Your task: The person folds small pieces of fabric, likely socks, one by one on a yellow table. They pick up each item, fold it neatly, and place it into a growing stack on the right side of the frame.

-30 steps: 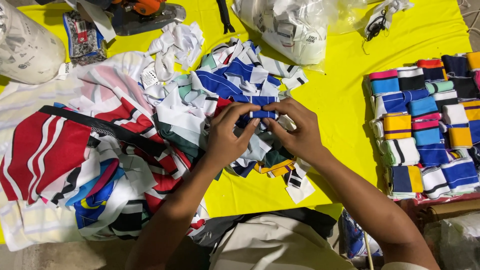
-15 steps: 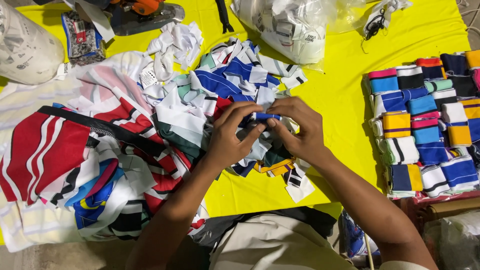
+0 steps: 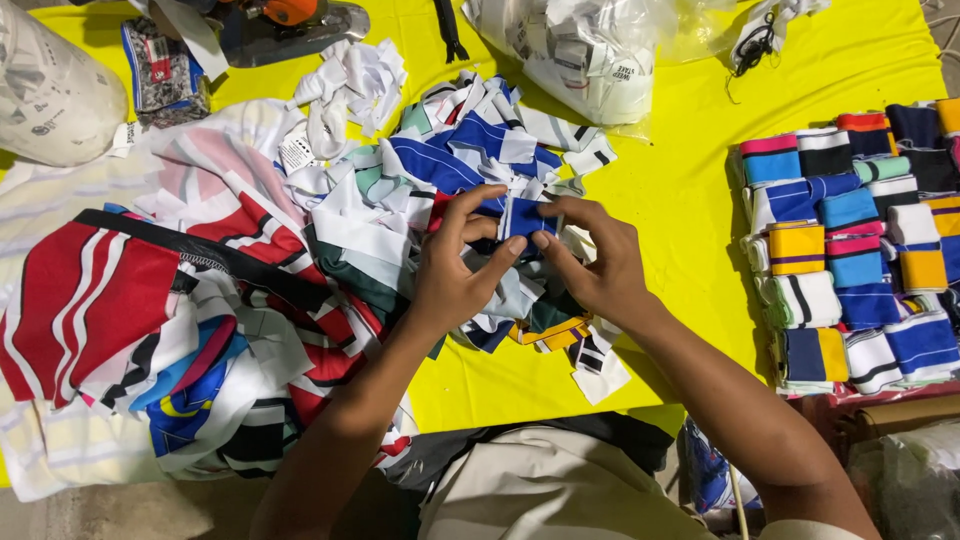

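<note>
Left of the loose heap of striped fabric strips lie red-and-white garments. Over the heap, the left hand and right hand together pinch a small blue-and-white strip between their fingertips. Right of the heap, a clear bag holds white strips; folded bundles sit stacked beyond.

The small blue strip is mostly covered by the fingers of the left hand and the right hand, so its full shape cannot be told. The heap of cloth scraps under both hands is partly hidden. At the right edge of the table, the folded striped pieces are cut off by the picture's edge. At the far left corner, the white bag is cut off too. The plastic bag at the far edge is also cut.
</note>
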